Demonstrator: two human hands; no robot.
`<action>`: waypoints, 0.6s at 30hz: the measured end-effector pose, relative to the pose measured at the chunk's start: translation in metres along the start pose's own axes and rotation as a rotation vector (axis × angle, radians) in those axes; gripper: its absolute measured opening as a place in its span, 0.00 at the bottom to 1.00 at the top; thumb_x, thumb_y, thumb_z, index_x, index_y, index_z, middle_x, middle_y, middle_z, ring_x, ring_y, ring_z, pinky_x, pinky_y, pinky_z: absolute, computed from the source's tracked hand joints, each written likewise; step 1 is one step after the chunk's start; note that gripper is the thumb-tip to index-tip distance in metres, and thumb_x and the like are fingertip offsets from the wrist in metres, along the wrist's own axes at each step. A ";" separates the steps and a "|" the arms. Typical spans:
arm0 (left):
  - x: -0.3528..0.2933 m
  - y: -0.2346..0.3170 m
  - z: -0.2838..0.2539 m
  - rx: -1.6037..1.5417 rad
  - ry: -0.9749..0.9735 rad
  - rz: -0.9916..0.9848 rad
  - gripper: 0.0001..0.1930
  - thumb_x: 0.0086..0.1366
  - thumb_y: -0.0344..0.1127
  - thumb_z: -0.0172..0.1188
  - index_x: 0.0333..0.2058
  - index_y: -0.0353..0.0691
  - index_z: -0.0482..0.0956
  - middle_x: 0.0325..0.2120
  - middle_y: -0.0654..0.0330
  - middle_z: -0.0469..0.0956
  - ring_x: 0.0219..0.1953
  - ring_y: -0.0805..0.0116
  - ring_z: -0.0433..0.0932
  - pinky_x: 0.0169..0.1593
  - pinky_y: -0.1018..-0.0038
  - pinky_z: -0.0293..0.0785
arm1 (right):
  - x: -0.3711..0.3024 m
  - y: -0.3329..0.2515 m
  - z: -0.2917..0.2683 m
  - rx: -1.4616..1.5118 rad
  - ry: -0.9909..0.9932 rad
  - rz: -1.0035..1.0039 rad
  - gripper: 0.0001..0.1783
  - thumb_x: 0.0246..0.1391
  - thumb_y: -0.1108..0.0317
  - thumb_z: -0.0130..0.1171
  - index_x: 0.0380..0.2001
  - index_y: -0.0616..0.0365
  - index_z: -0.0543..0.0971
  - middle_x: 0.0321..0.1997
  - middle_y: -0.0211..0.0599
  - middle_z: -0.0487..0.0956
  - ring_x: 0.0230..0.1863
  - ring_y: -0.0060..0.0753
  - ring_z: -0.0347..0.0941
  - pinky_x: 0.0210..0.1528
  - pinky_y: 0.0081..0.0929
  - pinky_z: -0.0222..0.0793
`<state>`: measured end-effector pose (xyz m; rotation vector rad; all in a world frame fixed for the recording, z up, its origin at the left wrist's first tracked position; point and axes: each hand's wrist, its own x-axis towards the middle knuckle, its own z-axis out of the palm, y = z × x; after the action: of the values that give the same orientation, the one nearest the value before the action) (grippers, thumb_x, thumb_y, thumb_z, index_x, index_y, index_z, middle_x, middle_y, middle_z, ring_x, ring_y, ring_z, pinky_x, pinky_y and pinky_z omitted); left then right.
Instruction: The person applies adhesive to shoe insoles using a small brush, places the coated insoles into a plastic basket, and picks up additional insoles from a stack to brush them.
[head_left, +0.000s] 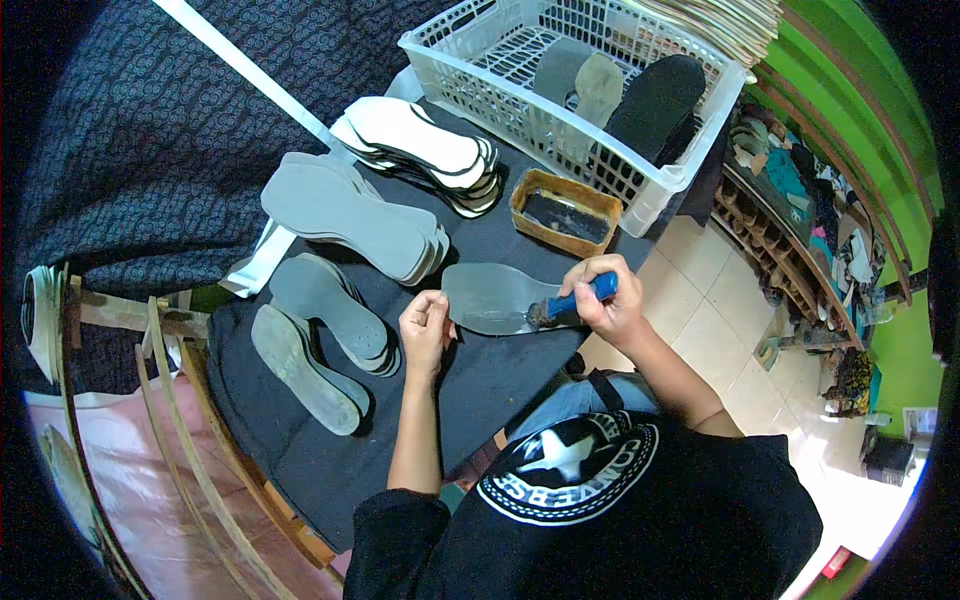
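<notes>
A grey shoe insole (484, 290) lies on the dark cloth in front of me, glossy and wet-looking over part of its top. My left hand (427, 325) pinches its left edge between thumb and fingers. Wrapped round the blue handle of a short brush (597, 288) is my right hand (617, 300); the brush's dark bristles press on the insole toward its right end. Just beyond, a yellowish, stained rectangular tub (608, 212) holds a dark, shiny bottom with residue. Part of the insole's right end is hidden by the brush and hand.
Stacks of grey insoles (340, 212), smaller grey insoles (330, 310), tan-grey insoles (305, 370) and white insoles (415, 140) lie on the dark-covered table (470, 400). A white plastic crate (640, 185) with insoles stands at the back right. A cluttered wooden shelf (790, 240) is farther right.
</notes>
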<state>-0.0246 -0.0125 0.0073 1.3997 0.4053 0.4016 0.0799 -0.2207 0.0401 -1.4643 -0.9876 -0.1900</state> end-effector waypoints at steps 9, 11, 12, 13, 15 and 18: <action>0.001 -0.004 -0.002 0.018 0.018 0.006 0.07 0.57 0.32 0.49 0.24 0.35 0.70 0.12 0.69 0.65 0.10 0.84 0.60 0.13 0.88 0.56 | -0.004 0.000 0.025 0.297 -0.009 0.168 0.13 0.45 0.71 0.53 0.32 0.60 0.61 0.30 0.40 0.73 0.30 0.28 0.71 0.30 0.23 0.67; 0.001 -0.004 -0.002 0.031 0.019 0.008 0.06 0.57 0.31 0.49 0.24 0.36 0.70 0.12 0.69 0.65 0.10 0.84 0.60 0.13 0.88 0.56 | -0.003 0.003 0.014 0.079 -0.003 0.156 0.12 0.44 0.69 0.55 0.29 0.60 0.63 0.28 0.39 0.73 0.26 0.27 0.71 0.28 0.21 0.67; 0.001 -0.004 -0.002 0.016 0.026 -0.004 0.06 0.57 0.32 0.49 0.24 0.36 0.70 0.12 0.68 0.66 0.10 0.84 0.60 0.13 0.88 0.56 | -0.001 0.005 0.008 0.019 -0.025 0.123 0.12 0.47 0.69 0.51 0.30 0.59 0.60 0.28 0.42 0.72 0.26 0.25 0.70 0.27 0.19 0.67; 0.000 -0.003 -0.002 0.016 0.028 -0.004 0.06 0.57 0.32 0.49 0.24 0.36 0.70 0.12 0.68 0.66 0.10 0.84 0.60 0.13 0.88 0.56 | 0.000 0.005 0.005 -0.040 -0.047 0.089 0.12 0.50 0.69 0.47 0.32 0.59 0.56 0.28 0.45 0.72 0.27 0.24 0.69 0.27 0.16 0.67; 0.000 0.000 0.000 0.036 0.024 -0.003 0.06 0.57 0.32 0.49 0.24 0.36 0.70 0.12 0.68 0.66 0.10 0.84 0.60 0.13 0.88 0.56 | 0.000 -0.003 0.009 0.179 0.004 0.172 0.12 0.48 0.71 0.49 0.32 0.60 0.58 0.29 0.43 0.73 0.26 0.25 0.70 0.27 0.19 0.68; 0.001 0.000 0.001 0.022 0.014 -0.002 0.06 0.57 0.31 0.49 0.24 0.36 0.70 0.13 0.68 0.66 0.10 0.85 0.60 0.13 0.88 0.56 | -0.001 -0.004 0.026 0.467 0.010 0.225 0.14 0.46 0.74 0.51 0.33 0.60 0.58 0.33 0.42 0.73 0.29 0.29 0.71 0.32 0.24 0.69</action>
<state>-0.0232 -0.0126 0.0073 1.4184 0.4236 0.4067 0.0659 -0.1991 0.0377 -1.1288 -0.7850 0.1873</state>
